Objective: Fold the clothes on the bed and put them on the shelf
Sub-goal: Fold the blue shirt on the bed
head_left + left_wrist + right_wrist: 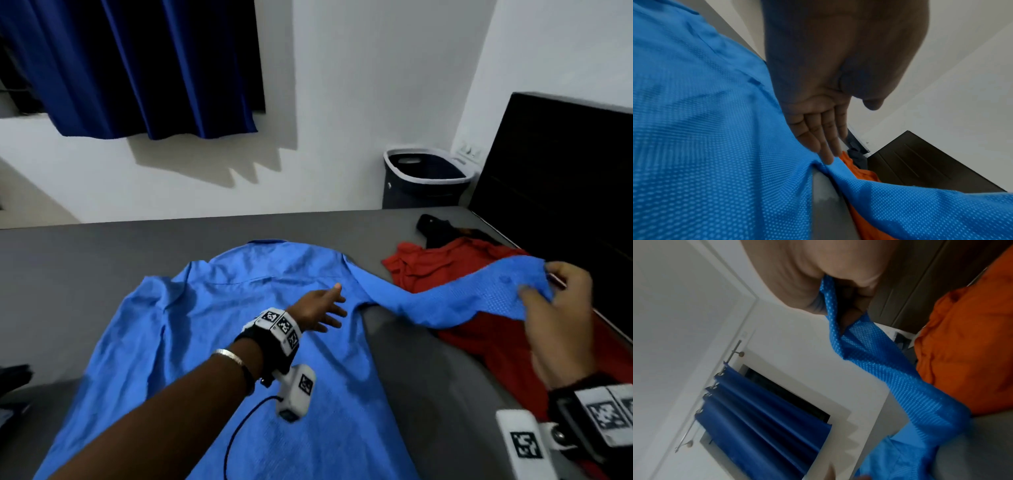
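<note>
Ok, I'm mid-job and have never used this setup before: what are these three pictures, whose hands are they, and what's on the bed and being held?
There is no machine here: a person works with bare hands and wears three cameras. The large picture comes from the head camera, which looks down at the bed. The other two come from cameras strapped to each wrist, which look along the hand at the fingers.

On the grey bed lies a blue shirt, spread out flat. Beside it on the right is a crumpled red garment, with something dark behind it that I cannot identify.

The left hand lies flat, fingers straight, on the shirt where the sleeve joins the body; the left wrist view shows this. The right hand grips the end of the shirt's sleeve and holds it stretched out over the red garment.

Beyond the bed are a laundry basket and a blue curtain.
</note>
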`<state>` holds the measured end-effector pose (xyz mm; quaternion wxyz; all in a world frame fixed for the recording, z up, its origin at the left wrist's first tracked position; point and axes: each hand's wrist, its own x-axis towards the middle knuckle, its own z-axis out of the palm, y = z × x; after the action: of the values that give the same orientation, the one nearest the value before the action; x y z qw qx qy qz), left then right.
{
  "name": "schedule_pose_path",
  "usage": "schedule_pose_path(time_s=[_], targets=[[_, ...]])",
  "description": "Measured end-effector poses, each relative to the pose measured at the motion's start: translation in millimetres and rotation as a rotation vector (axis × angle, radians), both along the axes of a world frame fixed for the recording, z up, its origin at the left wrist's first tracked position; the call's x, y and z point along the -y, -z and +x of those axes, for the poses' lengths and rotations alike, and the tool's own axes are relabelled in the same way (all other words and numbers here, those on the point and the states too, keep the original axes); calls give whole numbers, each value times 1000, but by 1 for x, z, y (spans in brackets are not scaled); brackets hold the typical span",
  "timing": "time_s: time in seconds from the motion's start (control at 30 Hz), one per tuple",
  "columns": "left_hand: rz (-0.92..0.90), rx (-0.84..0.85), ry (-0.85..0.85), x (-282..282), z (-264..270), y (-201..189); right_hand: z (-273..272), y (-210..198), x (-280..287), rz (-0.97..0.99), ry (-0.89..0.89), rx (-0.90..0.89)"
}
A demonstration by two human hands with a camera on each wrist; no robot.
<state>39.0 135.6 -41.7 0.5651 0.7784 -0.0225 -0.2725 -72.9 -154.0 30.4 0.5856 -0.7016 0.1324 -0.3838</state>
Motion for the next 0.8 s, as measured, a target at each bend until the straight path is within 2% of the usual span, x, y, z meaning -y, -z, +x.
schedule_pose_path(time_s=[0.07,0.13,0.2,0.27,0.33,0.47,0.5,0.53,0.57,0.63,0.67,0.7,0.8], targets=[[-83,-105,53,20,13,-2,4,-4,-23,-67,-94,30],[-194,-196,42,35,18,-4,-2,-3,-63,-223,-241,35],[-314,-217,-9,35,27,5,-15,6,-105,-383,-503,15],[-353,-222,-12,20,28,12,-34,21,-138,-500,-837,-102],[-371,-251,0,4,18,14,-50,36,-157,-600,-1001,-195],[-393,-246,63,-17,3,9,-65,53,-173,-569,-1041,-210],[-371,-286,45,-21,-1,4,-68,56,-176,-547,-1027,-186],[-355,-344,-47,-29,-12,-10,-70,58,-177,-514,-996,-169],[-318,-349,-41,-36,-17,-18,-72,59,-177,-476,-954,-161],[-269,-142,122,-45,-26,-21,-75,60,-171,-412,-872,-156],[-236,-114,94,-44,-34,-28,-77,59,-169,-397,-848,-152],[-162,-91,59,-44,-31,-19,-79,58,-166,-391,-837,-149],[-8,-170,114,-37,-25,-14,-84,56,-159,-313,-741,-134]])
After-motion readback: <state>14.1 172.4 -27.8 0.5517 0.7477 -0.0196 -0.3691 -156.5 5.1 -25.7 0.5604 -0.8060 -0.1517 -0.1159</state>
